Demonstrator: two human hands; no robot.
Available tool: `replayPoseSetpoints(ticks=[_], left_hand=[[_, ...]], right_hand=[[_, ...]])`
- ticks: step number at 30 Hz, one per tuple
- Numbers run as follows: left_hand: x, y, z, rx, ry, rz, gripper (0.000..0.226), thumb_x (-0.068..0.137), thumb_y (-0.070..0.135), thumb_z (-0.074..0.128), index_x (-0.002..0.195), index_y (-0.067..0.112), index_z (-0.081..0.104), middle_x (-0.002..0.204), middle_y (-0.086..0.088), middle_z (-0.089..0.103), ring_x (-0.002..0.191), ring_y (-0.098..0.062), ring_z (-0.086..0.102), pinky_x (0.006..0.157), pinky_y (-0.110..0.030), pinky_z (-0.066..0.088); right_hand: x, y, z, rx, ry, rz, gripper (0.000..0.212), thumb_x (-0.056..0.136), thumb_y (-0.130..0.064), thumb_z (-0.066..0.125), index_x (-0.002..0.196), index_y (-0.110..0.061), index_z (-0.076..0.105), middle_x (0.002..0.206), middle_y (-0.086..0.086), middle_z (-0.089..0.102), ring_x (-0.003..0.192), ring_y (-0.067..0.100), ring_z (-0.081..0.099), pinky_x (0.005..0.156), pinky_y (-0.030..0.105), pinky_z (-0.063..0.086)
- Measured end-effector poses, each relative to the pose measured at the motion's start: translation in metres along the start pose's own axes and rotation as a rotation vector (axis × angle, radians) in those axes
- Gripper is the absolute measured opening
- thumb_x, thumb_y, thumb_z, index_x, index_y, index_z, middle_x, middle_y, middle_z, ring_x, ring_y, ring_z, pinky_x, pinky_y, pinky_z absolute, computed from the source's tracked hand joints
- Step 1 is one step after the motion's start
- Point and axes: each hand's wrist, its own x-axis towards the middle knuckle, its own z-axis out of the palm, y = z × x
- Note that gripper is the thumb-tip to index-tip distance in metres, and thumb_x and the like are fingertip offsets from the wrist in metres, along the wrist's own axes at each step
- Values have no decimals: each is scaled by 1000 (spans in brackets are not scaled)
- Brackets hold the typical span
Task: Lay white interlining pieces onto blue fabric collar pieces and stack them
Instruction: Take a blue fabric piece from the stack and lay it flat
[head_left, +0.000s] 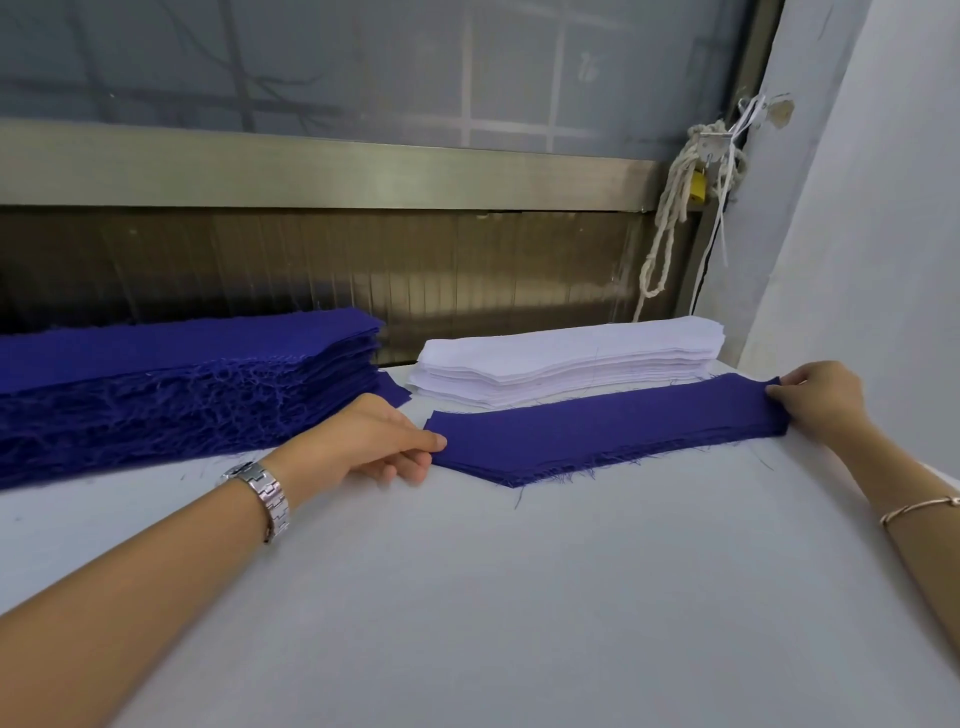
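Observation:
A blue collar piece (597, 434) lies flat on the grey table (519, 597), frayed along its near edge. My left hand (374, 441) pinches its left tip between thumb and fingers. My right hand (821, 397) pinches its right end, fingers curled over the edge. Just behind the piece sits a thick stack of white interlining pieces (566, 358). A tall stack of blue collar pieces (182, 384) stands at the left, next to my left wrist.
A metal window frame (311, 166) and a dark panel run along the table's far edge. A knotted rope with a yellow padlock (698, 187) hangs at the back right. A pale wall (857, 234) bounds the right side.

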Motion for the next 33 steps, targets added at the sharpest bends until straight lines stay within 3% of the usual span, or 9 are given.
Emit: replayPoseSetpoints(ticks=[3,4,6,8,12,19,25,29,33], left_hand=[[-1,0,-5,109,32,-4,33,83,39,79,65,12,71,64,-7,74,45,-9,54,40,-15,40],[-2,0,-7,147,48,6,33,84,39,78,66,11,71,66,-7,74,49,-10,56,40,-15,40],[-4,1,-14,239,99,57,32,85,37,76,66,12,72,66,-5,75,52,-9,59,42,-15,39],[-7,3,-21,335,208,131,34,87,37,74,62,15,71,53,4,69,39,-1,54,42,-14,39],[-19,8,-35,334,462,331,31,90,37,70,67,16,69,46,6,63,38,-4,55,39,-14,42],[-54,-15,-84,293,798,620,22,94,31,66,77,18,64,59,4,60,53,-7,52,58,-15,39],[-62,-56,-157,468,926,532,13,94,24,66,93,12,70,81,-2,65,66,-11,55,67,-28,46],[-70,-90,-202,593,976,372,15,95,23,64,103,13,72,96,-7,69,85,-22,64,75,-43,56],[-84,-124,-239,706,1069,246,16,96,26,63,105,16,72,96,-7,70,87,-27,64,65,-39,49]], right_hand=[[-2,-3,0,-32,25,-11,17,88,1,66,79,14,64,82,32,61,79,41,54,69,42,45],[-4,-4,0,-60,35,-23,14,88,0,65,92,14,67,97,34,64,91,47,58,76,46,48],[-8,-9,1,-113,44,-35,32,89,1,63,120,10,60,126,34,54,111,50,55,91,48,47],[-14,-19,0,-115,66,-79,37,91,2,59,127,7,56,135,34,44,111,51,54,95,48,45],[-35,-62,3,-30,105,-294,28,91,3,55,118,4,65,123,30,55,101,45,56,93,43,45],[-103,-161,40,106,-49,-648,16,94,-2,60,103,-5,73,90,3,60,73,10,52,74,30,43],[-154,-238,75,213,-228,-784,18,94,0,57,97,-6,74,72,-7,59,64,2,52,58,9,35],[-183,-285,95,293,-322,-798,17,98,-5,56,101,-7,73,84,0,64,70,5,56,67,17,44],[-198,-319,112,313,-431,-735,18,101,-14,56,104,-7,72,95,6,69,89,20,64,81,33,51]])
